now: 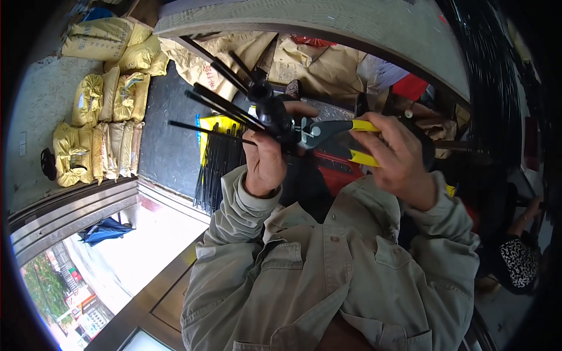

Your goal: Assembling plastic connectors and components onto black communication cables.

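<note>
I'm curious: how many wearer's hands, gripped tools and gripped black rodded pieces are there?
Wearer's hands: 2, left hand and right hand
Gripped tools: 1, yellow-handled pliers
Gripped pieces: 1, black rodded piece
Total: 4

Blue-grey lettering runs across a pale yellow sack [96, 44] at the upper left, and red marks stand on a crumpled kraft-paper sack [202, 71] nearby. Dark print on a second kraft-paper sack [328, 73] and an orange-red street sign [88, 302] outside are too small to read.
</note>
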A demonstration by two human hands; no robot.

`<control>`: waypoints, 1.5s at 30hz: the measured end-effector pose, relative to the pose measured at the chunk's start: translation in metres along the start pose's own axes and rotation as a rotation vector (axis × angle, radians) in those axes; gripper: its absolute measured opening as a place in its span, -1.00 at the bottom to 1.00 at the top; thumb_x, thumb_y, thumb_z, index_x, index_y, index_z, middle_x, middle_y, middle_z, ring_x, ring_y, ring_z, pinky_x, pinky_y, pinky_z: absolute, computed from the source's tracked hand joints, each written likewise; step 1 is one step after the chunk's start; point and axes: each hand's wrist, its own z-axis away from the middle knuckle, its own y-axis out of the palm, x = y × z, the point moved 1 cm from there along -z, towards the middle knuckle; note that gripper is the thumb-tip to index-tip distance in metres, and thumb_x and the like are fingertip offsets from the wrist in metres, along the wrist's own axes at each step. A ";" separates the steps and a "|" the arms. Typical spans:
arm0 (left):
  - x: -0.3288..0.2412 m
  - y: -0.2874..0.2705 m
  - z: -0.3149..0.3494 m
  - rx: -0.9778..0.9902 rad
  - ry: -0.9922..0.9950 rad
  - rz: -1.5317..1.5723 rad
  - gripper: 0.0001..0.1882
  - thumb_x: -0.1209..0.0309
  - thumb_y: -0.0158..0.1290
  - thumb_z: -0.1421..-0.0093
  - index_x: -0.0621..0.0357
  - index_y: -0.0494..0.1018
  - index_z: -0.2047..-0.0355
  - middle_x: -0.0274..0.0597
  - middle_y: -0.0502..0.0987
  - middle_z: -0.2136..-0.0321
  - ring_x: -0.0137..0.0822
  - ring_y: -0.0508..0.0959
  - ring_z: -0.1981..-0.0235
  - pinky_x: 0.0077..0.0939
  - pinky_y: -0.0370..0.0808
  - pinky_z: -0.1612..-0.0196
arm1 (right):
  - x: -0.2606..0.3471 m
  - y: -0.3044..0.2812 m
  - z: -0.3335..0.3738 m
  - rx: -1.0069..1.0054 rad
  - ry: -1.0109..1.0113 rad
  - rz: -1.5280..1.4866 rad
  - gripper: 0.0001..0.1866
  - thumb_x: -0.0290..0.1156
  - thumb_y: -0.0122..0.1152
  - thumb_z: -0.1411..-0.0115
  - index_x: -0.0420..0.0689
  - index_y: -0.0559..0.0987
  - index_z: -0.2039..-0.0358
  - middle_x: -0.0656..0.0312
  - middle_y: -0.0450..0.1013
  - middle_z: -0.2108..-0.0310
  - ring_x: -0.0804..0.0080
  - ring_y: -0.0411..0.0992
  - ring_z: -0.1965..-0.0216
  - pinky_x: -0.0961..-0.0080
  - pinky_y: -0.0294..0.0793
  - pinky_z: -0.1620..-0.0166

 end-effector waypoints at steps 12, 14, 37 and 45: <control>-0.006 0.009 -0.026 0.122 -0.050 0.054 -0.14 -0.30 -0.49 -0.09 0.39 0.37 0.32 -0.15 0.44 0.51 -0.50 0.38 0.60 -0.65 0.30 0.54 | 0.011 0.011 0.014 0.776 0.608 -1.783 -0.59 -0.07 0.03 -0.13 -0.22 0.46 0.55 -0.06 0.42 0.52 0.31 0.43 0.58 0.54 0.43 0.49; 0.000 0.007 -0.029 0.117 -0.078 0.188 -0.24 -0.21 -0.46 -0.16 0.32 0.41 0.39 -0.34 0.41 0.63 -0.62 0.26 0.71 -0.77 0.16 0.65 | 0.019 0.039 0.017 0.523 0.352 -2.114 -0.57 -0.05 -0.06 -0.18 -0.22 0.39 0.53 0.03 0.39 0.51 0.46 0.38 0.57 0.57 0.37 0.48; -0.005 0.000 -0.013 0.064 -0.051 0.259 -0.32 -0.28 -0.34 -0.05 0.15 0.26 0.29 -0.22 0.27 0.69 -0.34 0.24 0.69 -0.46 0.24 0.52 | -0.009 -0.048 -0.033 0.579 0.378 -0.857 -0.81 -0.47 -0.01 -0.14 -0.22 0.22 0.28 0.12 0.41 0.40 0.47 0.44 0.55 0.61 0.40 0.52; -0.009 0.003 -0.009 -0.008 -0.027 0.089 -0.33 -0.27 -0.33 -0.06 0.17 0.25 0.32 -0.24 0.27 0.69 -0.38 0.25 0.68 -0.50 0.24 0.56 | 0.002 -0.022 -0.022 0.432 0.276 -0.642 -0.76 -0.51 0.01 -0.12 -0.21 0.21 0.23 0.10 0.40 0.51 0.46 0.42 0.59 0.58 0.35 0.54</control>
